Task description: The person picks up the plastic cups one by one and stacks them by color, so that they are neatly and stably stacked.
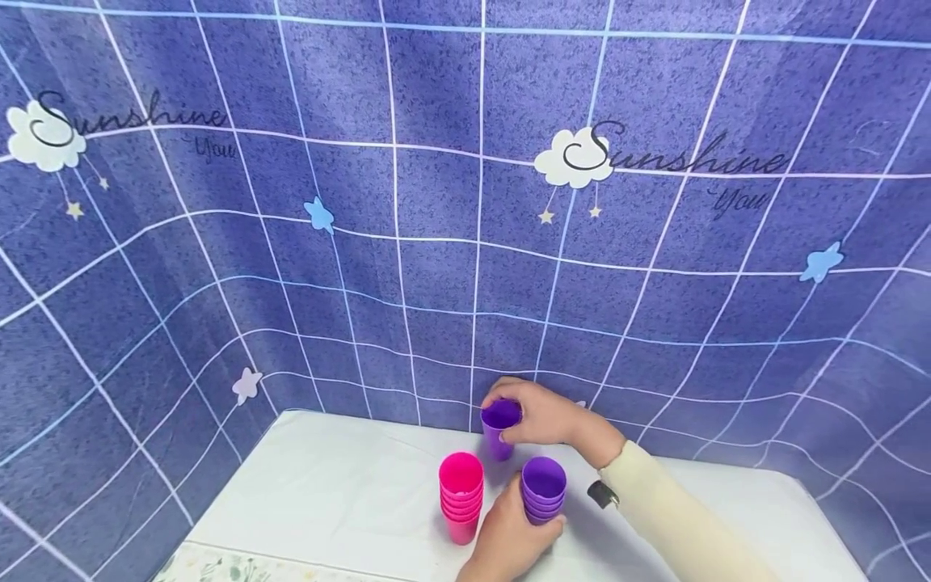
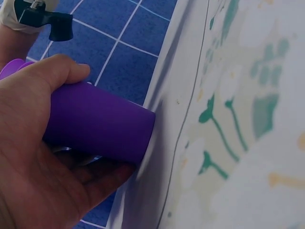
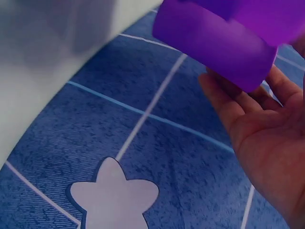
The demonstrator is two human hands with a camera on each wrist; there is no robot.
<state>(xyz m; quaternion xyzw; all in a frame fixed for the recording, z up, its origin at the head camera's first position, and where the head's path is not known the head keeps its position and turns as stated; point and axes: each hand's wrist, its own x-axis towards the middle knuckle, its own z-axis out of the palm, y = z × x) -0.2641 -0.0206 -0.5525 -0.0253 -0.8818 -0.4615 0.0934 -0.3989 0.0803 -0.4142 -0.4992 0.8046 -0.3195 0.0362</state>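
My left hand [image 1: 509, 529] grips a stack of purple cups [image 1: 544, 482] that stands upright on the white surface. In the left wrist view, its thumb and fingers wrap the purple cup [image 2: 100, 121] from both sides. Farther back, my right hand [image 1: 547, 414] holds a single purple cup [image 1: 498, 443] by its rim, mouth up. Whether that cup touches the table cannot be told. The right wrist view shows the fingers [image 3: 219, 93] against a purple cup [image 3: 214, 47]. Left of the purple stack stands a stack of pink cups [image 1: 461, 491], untouched.
A white tabletop [image 1: 349, 477] bears the cups, with a floral-patterned cloth [image 1: 240, 566] along its front left. Close behind the right hand hangs a blue gridded curtain [image 1: 436, 267]. A dark device [image 1: 602, 493] is by the right wrist, beside the cream sleeve [image 1: 669, 501].
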